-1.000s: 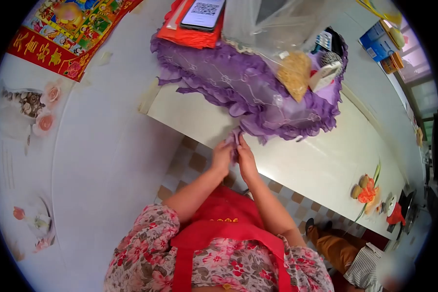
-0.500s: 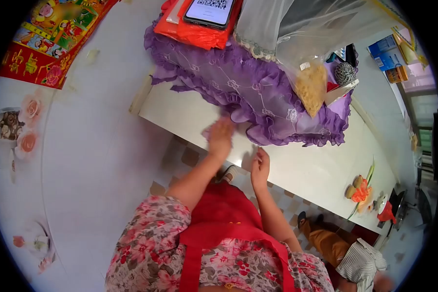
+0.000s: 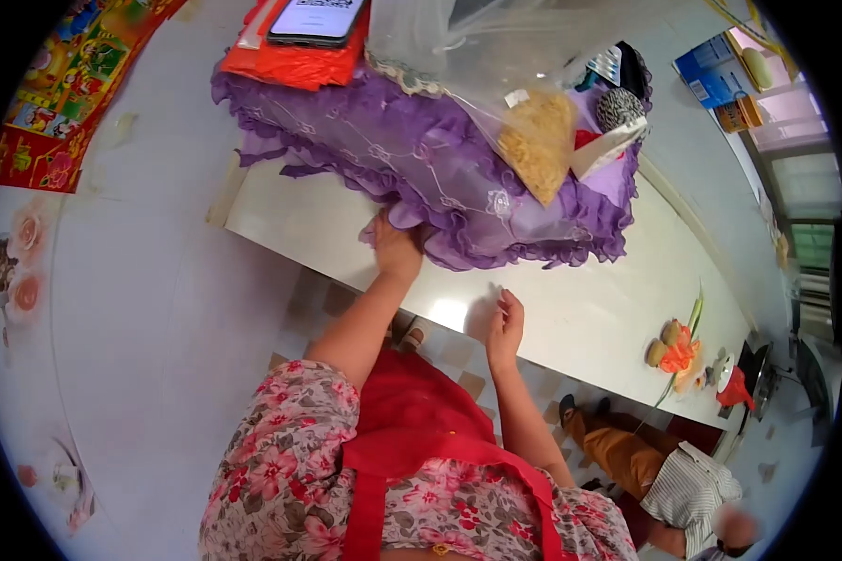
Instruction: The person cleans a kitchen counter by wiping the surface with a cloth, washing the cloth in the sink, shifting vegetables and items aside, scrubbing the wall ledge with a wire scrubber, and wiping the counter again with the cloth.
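Note:
My left hand presses down on the white countertop, its fingertips partly hidden under the purple ruffled cover. A scrap of pinkish-purple cloth shows beside the fingers, mostly hidden by the hand. My right hand hovers by the front edge of the counter, fingers loosely bent and apart, holding nothing. On the cover lie a clear bag of yellowish food pieces, red plastic bags and a phone showing a code.
Further right on the counter are brownish roundish items, an orange bag and green stalks. A red item is near a stove. Another person in a striped shirt is at lower right. A blue box stands at the back.
My left hand has slid further in, under the cover's ruffle, and is less blurred. My right hand stays near the counter edge. The view has shifted somewhat to the right.

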The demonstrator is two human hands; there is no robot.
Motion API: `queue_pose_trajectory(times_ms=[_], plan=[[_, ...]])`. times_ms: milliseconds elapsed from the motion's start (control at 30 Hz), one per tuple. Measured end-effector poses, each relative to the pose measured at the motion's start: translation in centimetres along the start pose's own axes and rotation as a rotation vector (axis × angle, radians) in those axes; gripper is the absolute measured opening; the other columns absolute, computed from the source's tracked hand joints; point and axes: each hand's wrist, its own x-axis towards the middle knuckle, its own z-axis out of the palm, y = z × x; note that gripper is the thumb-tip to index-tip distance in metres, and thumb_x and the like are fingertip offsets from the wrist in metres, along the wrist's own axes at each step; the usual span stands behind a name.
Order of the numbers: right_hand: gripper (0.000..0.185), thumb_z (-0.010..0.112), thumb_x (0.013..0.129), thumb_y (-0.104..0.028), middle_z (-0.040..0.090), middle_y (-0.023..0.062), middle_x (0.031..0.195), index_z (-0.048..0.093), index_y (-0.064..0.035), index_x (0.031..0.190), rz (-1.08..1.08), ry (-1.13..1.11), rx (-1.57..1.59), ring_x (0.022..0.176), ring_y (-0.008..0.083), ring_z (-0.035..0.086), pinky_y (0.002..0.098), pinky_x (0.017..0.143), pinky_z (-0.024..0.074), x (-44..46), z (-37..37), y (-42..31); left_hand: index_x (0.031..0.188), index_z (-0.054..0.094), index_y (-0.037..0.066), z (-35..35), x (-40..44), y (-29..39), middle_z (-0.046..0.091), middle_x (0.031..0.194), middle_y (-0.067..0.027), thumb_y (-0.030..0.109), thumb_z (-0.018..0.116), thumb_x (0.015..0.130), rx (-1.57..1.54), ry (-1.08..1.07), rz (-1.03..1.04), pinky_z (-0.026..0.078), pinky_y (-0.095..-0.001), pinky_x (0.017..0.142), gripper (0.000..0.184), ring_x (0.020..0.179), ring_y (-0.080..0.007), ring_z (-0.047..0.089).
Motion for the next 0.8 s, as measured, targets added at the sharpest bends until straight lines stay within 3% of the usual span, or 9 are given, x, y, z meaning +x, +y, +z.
queue_pose_trajectory(times_ms=[67,100,167,200,267,500,633,733,800], plan=[[0.034,0.044,0.09,-0.001,0.05,0.0158,0.129,0.051,-0.0003,0.123,-0.018,-0.007,0.028,0.116,0.0283,0.053,0.0337,0.096,0.0431,-0.2,-0.2,0.7,0.126,0.054,0.005,-0.6,-1.0,2.6,0.048,0.136,-0.0148,0.016,0.056,0.082,-0.332,-0.075,-0.107,0.028,-0.0473,0.109,0.045,0.128,-0.0361,0.038],[0.034,0.044,0.09,-0.001,0.05,0.0158,0.129,0.051,-0.0003,0.123,-0.02,-0.017,0.032,0.116,0.0283,0.053,0.0337,0.096,0.0431,-0.2,-0.2,1.2,0.126,0.054,0.005,-0.1,-2.2,2.8,0.048,0.136,-0.0148,0.016,0.056,0.082,-0.325,-0.07,-0.114,0.028,-0.0473,0.109,0.045,0.128,-0.0361,0.038],[0.036,0.046,0.087,0.0,0.051,0.0178,0.129,0.052,-0.0002,0.123,-0.123,-0.001,-0.07,0.116,0.0314,0.052,0.0374,0.096,0.044,0.1,-0.2,1.6,0.123,0.056,0.007,0.6,-4.8,2.4,0.048,0.135,-0.0166,0.01,0.059,0.077,0.063,-0.144,0.167,0.028,-0.0436,0.111,0.046,0.129,-0.0352,0.039],[0.036,0.046,0.087,0.0,0.051,0.0178,0.129,0.052,-0.0002,0.123,-0.147,-0.029,-0.058,0.116,0.0314,0.052,0.0374,0.096,0.044,0.3,-0.1,0.9,0.123,0.056,0.007,-0.2,-5.6,1.6,0.048,0.135,-0.0166,0.01,0.059,0.077,0.082,-0.122,0.142,0.028,-0.0436,0.111,0.046,0.129,-0.0352,0.039],[0.04,0.051,0.082,0.0,0.051,0.0205,0.129,0.052,-0.0002,0.122,-0.446,-0.108,-0.492,0.117,0.0369,0.051,0.0424,0.097,0.0428,0.5,0.5,-0.9,0.124,0.057,0.009,-2.5,-7.4,-0.9,0.048,0.138,-0.0075,0.008,0.054,0.077,-0.058,-0.19,0.237,0.029,-0.0404,0.111,0.046,0.133,-0.0287,0.038],[0.049,0.059,0.077,-0.002,0.049,0.0191,0.131,0.052,-0.0054,0.126,-0.573,-0.31,-0.494,0.117,0.0363,0.049,0.0449,0.1,0.039,0.0,6.6,-4.8,0.139,0.042,0.007,-9.4,-4.7,-13.2,0.03,0.151,-0.0093,0.008,0.056,0.079,0.252,-0.144,-0.272,0.025,-0.0432,0.113,0.062,0.139,-0.0305,0.029],[0.049,0.059,0.077,-0.003,0.048,0.0183,0.132,0.052,-0.0063,0.126,-0.541,-0.322,-0.502,0.119,0.0358,0.047,0.0452,0.101,0.0373,0.1,9.7,-5.8,0.139,0.04,0.004,-9.9,0.0,-19.8,0.026,0.153,-0.0119,0.01,0.058,0.082,0.308,-0.082,-0.278,0.024,-0.0453,0.113,0.06,0.14,-0.0324,0.025],[0.049,0.059,0.077,-0.002,0.048,0.0183,0.131,0.052,-0.0059,0.125,-0.566,-0.282,-0.528,0.119,0.0355,0.047,0.0464,0.101,0.0368,0.6,12.4,-6.8,0.141,0.035,0.001,-11.0,5.1,-23.5,0.032,0.148,-0.0177,0.011,0.062,0.08,0.286,-0.053,-0.178,0.024,-0.0454,0.112,0.067,0.137,-0.0369,0.028],[0.048,0.059,0.077,-0.003,0.048,0.0188,0.131,0.052,-0.005,0.125,-0.574,-0.251,-0.534,0.12,0.0353,0.047,0.0469,0.101,0.0363,1.0,13.7,-7.5,0.129,0.048,0.0,-11.1,7.9,-25.3,0.05,0.129,-0.021,0.012,0.066,0.077,0.25,-0.02,-0.031,0.032,-0.0453,0.105,0.056,0.123,-0.0361,0.044]])
